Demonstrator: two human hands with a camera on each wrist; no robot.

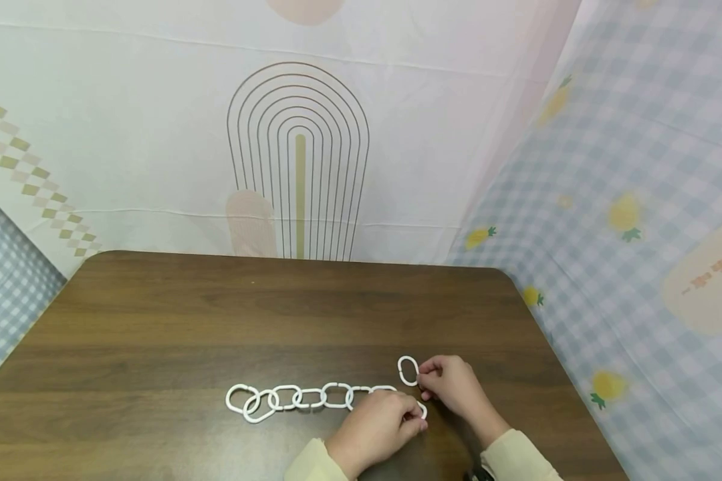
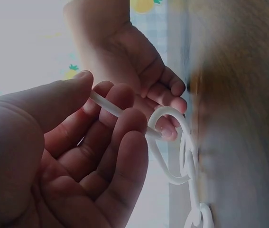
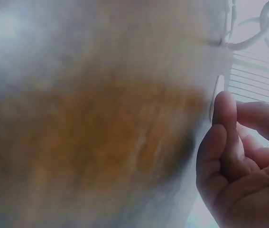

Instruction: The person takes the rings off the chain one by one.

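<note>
A chain of several white oval plastic links (image 1: 310, 406) runs across the near part of the wooden table. At its right end my left hand (image 1: 380, 427) pinches the last link (image 2: 106, 104) between thumb and fingertips, and part of that link shows past the fingers in the head view. My right hand (image 1: 454, 384) pinches a separate white link (image 1: 399, 367) by its right side, just beyond the chain's end. In the right wrist view this link (image 3: 218, 85) shows edge-on past the fingertips. My left hand covers part of the chain in the head view.
The brown wooden table (image 1: 216, 314) has rounded far corners. Behind it hangs a white patterned cloth (image 1: 421, 147), and a blue checked cloth (image 1: 577, 234) with yellow pineapples hangs along the right side. A black item (image 1: 478, 474) sits by my right sleeve.
</note>
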